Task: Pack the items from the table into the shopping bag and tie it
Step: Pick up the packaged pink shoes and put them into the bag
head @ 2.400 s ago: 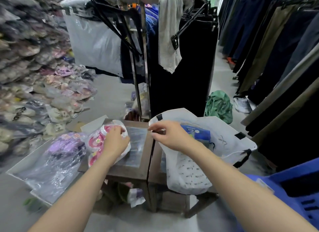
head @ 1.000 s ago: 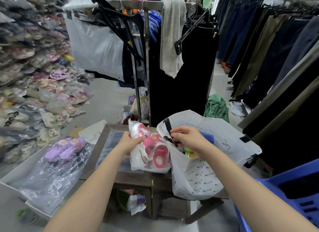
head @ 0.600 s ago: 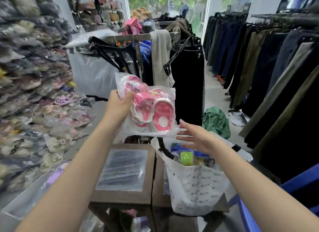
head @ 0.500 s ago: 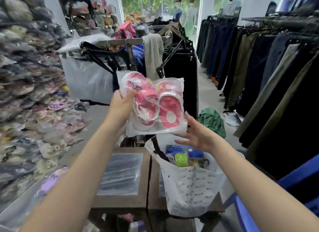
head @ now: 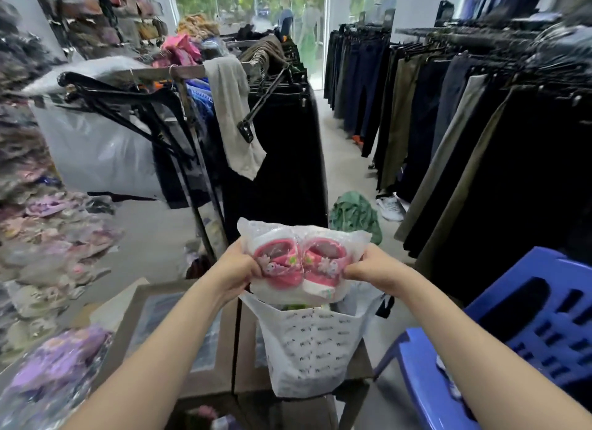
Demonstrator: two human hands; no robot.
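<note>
A clear plastic packet of pink children's shoes [head: 299,263] hangs just above the mouth of the white printed shopping bag [head: 312,346], which stands on the brown table [head: 224,349]. My left hand [head: 238,271] grips the packet's left edge and my right hand [head: 368,271] grips its right edge. The packet hides most of the bag's opening; a little green shows inside. A purple item in clear plastic [head: 54,362] lies at the lower left beside the table.
A blue plastic chair [head: 499,343] stands close on the right. A clothes rack [head: 198,74] with dark garments rises behind the table. Trousers hang along the right. Packed shoes [head: 41,224] pile up on the left. A green cloth [head: 354,215] lies on the floor.
My left hand lifted the pink shoe packet from the table and brought it over the bag. My right hand let go of the bag's rim and took the packet's right edge.
</note>
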